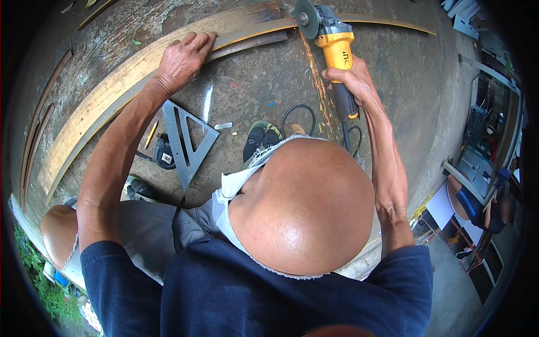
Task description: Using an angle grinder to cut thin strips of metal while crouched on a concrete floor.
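Note:
My right hand [352, 78] grips a yellow and black angle grinder [337, 51] around its body. The grinder's disc [306, 19] meets a long, narrow metal bar [255, 31], and orange sparks [314, 70] stream from there toward me. My left hand [188, 59] is closed over the same bar, its fingers curled and pressing down. Beneath the bar lies a wide wooden plank [120, 73]. The bar runs on past the grinder to the right. The left fingertips' undersides are hidden.
On the concrete floor between my arms lie a triangular metal square [188, 143], a tape measure [164, 153], a yellow pencil [151, 135] and a small pale strip [223, 126]. The grinder's black cord [298, 106] loops by my shoes. Rusty strips [42, 123] lie far left; another person [497, 210] is at right.

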Demonstrator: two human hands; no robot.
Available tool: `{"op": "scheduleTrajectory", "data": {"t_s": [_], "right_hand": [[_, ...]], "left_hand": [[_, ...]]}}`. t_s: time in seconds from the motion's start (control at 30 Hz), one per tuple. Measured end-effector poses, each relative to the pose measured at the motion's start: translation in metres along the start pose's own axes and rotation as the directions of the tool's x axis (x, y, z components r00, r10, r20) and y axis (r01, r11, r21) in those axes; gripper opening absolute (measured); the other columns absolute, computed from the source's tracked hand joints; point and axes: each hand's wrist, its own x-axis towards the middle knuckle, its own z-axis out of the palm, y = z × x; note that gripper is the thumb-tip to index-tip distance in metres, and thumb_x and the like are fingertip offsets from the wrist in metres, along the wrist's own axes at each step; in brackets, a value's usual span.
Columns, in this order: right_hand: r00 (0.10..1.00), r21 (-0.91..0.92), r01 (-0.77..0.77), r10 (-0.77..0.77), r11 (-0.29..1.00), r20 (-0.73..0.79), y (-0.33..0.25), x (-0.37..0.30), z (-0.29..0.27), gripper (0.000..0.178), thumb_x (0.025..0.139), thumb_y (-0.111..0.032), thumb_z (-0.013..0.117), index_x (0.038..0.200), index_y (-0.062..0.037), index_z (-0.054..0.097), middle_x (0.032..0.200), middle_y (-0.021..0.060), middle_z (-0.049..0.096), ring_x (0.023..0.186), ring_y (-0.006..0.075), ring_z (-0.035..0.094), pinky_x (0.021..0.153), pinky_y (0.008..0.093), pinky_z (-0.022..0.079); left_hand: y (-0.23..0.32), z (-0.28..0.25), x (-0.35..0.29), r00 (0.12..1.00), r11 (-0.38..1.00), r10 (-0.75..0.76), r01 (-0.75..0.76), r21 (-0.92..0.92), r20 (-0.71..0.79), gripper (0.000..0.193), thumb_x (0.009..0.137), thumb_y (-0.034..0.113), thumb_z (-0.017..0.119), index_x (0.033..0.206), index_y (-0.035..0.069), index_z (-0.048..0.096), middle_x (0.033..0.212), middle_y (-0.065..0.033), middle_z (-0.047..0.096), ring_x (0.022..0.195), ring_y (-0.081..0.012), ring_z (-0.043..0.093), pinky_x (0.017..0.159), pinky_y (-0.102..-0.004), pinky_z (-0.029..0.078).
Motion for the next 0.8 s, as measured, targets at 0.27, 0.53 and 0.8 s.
{"op": "scheduleTrajectory", "data": {"t_s": [0.27, 0.53, 0.8], "right_hand": [[1.0, -0.035, 0.024, -0.024, 0.999, -0.003, -0.002, 0.001, -0.001, 0.041, 0.069, -0.018, 0.08, 0.101, -0.0011, 0.061, 0.082, 0.0078, 0.066, 0.067, 0.0172, 0.065, 0.059, 0.0332, 0.054], [1.0, -0.043, 0.0, -0.001, 0.999, -0.013, -0.002, 0.0, -0.002, 0.04, 0.069, -0.017, 0.08, 0.101, -0.001, 0.061, 0.083, 0.0082, 0.065, 0.066, 0.0179, 0.065, 0.058, 0.0335, 0.054], [1.0, -0.016, -0.02, 0.02, 1.0, 0.003, 0.001, -0.009, -0.002, 0.04, 0.069, -0.016, 0.08, 0.101, -0.0012, 0.061, 0.083, 0.0082, 0.065, 0.065, 0.0175, 0.064, 0.058, 0.033, 0.054]], "left_hand": [[0.0, 0.0, 0.001, 1.0, 1.0, 0.007, -0.007, -0.002, -0.008, 0.05, 0.09, 0.018, 0.058, 0.137, 0.001, 0.054, 0.108, -0.0061, 0.055, 0.099, -0.0203, 0.059, 0.075, -0.0307, 0.059], [0.001, 0.0, 0.001, 1.0, 1.0, 0.001, -0.001, -0.009, 0.001, 0.05, 0.089, 0.018, 0.059, 0.136, 0.001, 0.055, 0.109, -0.0054, 0.055, 0.099, -0.0198, 0.059, 0.075, -0.0305, 0.059], [0.001, -0.001, 0.001, 1.0, 1.0, -0.013, 0.013, -0.001, 0.025, 0.052, 0.088, 0.017, 0.058, 0.138, 0.001, 0.053, 0.11, -0.0054, 0.055, 0.1, -0.0197, 0.059, 0.077, -0.0301, 0.059]]}}
